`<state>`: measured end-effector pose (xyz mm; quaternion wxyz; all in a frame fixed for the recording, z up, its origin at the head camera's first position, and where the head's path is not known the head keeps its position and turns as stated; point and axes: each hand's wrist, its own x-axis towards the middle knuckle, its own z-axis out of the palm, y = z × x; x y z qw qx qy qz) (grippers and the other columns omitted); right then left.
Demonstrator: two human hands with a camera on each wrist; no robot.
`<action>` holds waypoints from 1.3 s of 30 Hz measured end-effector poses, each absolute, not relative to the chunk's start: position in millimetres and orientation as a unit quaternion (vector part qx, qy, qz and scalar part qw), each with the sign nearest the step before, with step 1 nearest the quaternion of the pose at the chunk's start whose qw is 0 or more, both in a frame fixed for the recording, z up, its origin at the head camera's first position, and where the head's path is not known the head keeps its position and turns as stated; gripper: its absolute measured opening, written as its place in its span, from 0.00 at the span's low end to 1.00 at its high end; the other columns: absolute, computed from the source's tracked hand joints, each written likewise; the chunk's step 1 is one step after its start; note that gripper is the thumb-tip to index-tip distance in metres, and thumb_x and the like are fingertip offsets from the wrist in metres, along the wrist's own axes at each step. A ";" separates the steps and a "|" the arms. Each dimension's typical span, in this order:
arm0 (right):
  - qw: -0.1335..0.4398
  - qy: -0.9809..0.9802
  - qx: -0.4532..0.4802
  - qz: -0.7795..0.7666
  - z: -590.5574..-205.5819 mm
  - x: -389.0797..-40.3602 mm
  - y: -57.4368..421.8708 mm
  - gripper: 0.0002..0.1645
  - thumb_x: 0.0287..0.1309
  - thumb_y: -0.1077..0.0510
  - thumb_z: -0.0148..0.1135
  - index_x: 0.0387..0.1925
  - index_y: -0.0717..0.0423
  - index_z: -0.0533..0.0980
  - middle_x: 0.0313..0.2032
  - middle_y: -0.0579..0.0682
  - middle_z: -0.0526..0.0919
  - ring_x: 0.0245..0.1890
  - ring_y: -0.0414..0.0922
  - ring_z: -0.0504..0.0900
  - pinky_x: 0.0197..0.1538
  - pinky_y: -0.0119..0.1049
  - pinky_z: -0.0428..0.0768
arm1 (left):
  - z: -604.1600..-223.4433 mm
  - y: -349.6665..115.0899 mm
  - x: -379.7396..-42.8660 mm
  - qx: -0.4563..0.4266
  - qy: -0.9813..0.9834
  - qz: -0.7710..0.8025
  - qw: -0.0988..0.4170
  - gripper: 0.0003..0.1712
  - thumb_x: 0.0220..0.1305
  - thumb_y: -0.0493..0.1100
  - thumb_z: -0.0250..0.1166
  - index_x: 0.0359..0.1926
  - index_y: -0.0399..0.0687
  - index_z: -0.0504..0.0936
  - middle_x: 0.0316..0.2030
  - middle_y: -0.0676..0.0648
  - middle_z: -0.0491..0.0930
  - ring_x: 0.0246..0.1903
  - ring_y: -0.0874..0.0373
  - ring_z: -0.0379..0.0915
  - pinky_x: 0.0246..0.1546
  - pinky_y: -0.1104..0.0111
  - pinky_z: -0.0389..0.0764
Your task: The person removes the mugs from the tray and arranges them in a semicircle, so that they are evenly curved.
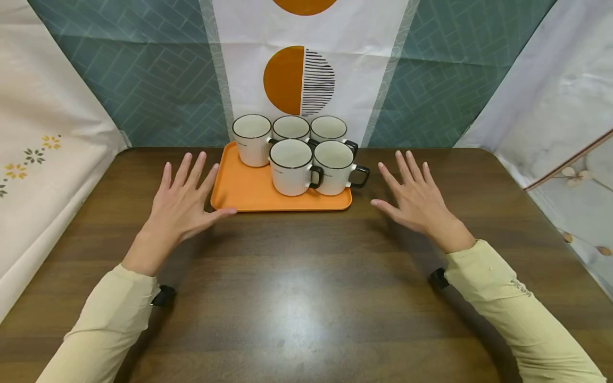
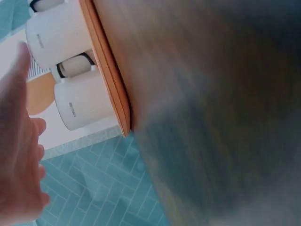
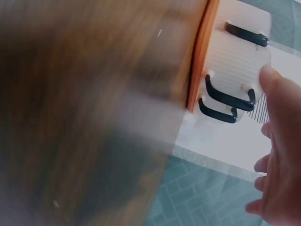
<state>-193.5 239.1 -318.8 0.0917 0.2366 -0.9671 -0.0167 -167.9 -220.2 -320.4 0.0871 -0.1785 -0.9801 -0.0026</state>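
Note:
Several white mugs with black rims and black handles stand upright on an orange tray (image 1: 239, 191) at the back of the table. A front mug (image 1: 290, 178) and its neighbour (image 1: 330, 181) have handles pointing right; a mug (image 1: 252, 151) stands at the back left. My left hand (image 1: 184, 199), fingers spread, is beside the tray's left end, its thumb overlapping the front left corner in the head view. To the right of the mugs, my right hand (image 1: 414, 199) is spread too, apart from the nearest handle (image 1: 360, 177). Neither hand holds anything.
The dark wooden table (image 1: 297, 287) stretches in front of the tray. Behind it hangs a teal and white cloth (image 1: 167, 80) with orange circles. White fabric (image 1: 43, 133) flanks the left side, and a pale floral cloth (image 1: 565, 106) the right.

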 end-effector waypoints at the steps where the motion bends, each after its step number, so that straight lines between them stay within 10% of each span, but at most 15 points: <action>1: 0.086 -0.968 0.236 0.003 -318.5 -193.1 238.3 0.47 0.64 0.37 0.53 0.74 0.58 0.53 0.72 0.69 0.45 0.72 0.62 0.38 0.68 0.63 0.45 | -319.5 -220.1 -167.3 -0.173 -0.982 -0.020 0.073 0.55 0.61 0.74 0.50 0.75 0.40 0.50 0.74 0.34 0.39 0.72 0.38 0.28 0.67 0.45 0.27; 17: 0.027 -0.941 0.197 0.274 -320.7 -197.8 235.3 0.34 0.68 0.54 0.55 0.68 0.67 0.61 0.65 0.65 0.66 0.65 0.60 0.64 0.65 0.56 0.62 | -317.0 -221.9 -191.9 -0.096 -0.910 -0.389 -0.106 0.43 0.72 0.53 0.53 0.75 0.36 0.44 0.74 0.33 0.37 0.71 0.36 0.35 0.66 0.42 0.47; 30: -0.029 -0.847 0.087 0.524 -324.2 -229.0 216.9 0.25 0.73 0.53 0.48 0.59 0.70 0.70 0.56 0.65 0.74 0.58 0.58 0.71 0.61 0.52 0.68 | -345.4 -231.7 -219.1 0.007 -0.843 -0.522 -0.130 0.30 0.75 0.34 0.37 0.74 0.32 0.45 0.72 0.31 0.44 0.69 0.36 0.47 0.67 0.49 0.53; 39: -0.049 -0.807 0.032 0.587 -331.1 -247.2 198.2 0.26 0.72 0.50 0.49 0.52 0.71 0.73 0.47 0.60 0.80 0.50 0.49 0.76 0.60 0.48 0.71 | -345.5 -224.8 -232.6 0.046 -0.834 -0.533 -0.134 0.34 0.70 0.32 0.49 0.72 0.28 0.48 0.67 0.28 0.55 0.63 0.41 0.56 0.64 0.55 0.62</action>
